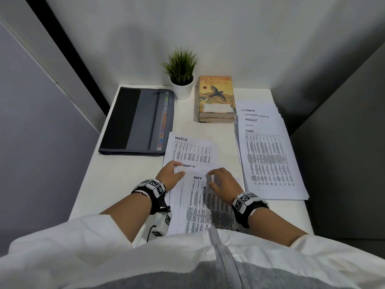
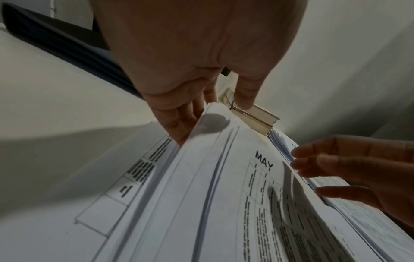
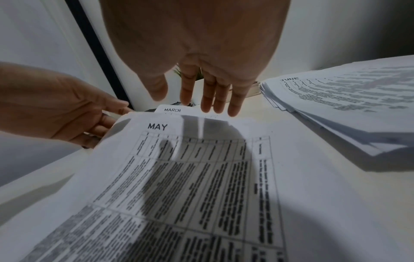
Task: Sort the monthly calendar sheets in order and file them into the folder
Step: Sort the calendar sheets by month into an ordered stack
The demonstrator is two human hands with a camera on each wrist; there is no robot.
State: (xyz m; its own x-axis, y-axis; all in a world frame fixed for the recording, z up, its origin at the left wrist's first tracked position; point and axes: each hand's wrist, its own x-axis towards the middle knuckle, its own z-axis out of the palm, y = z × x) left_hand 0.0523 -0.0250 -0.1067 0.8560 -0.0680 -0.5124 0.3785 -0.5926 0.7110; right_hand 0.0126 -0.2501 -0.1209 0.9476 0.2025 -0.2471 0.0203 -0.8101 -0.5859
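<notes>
A: We start at our left hand. Its fingers are tucked under the upper left corner of the near stack of sheets with the thumb on top, so it grasps that corner and lifts it off the table.

B: And our right hand hovers over the same stack. In the right wrist view its fingers are straight and spread, gripping nothing, their shadow falling across the top page.

A: That top page is the MAY sheet. Its long axis runs from our body toward the wall, with the heading at the far end.

B: It is white paper, a bold black title, and below it a ruled grid packed with small dark print. We cannot read the entries.

A: A heading MARCH peeks out from under its far edge, and beyond that lies another MARCH sheet, flat and tilted slightly left.

B: To the right sits the fanned pile, with JUNE on top and AUGUST and OCTOBER headings stepping back behind it. Same lengthwise direction, headings away from us.

A: The folder lies closed at the far left, dark grey with a black band, coloured tabs along its right edge, long side also running away from us.

B: Behind are a potted plant and stacked books, against the wall.
</notes>
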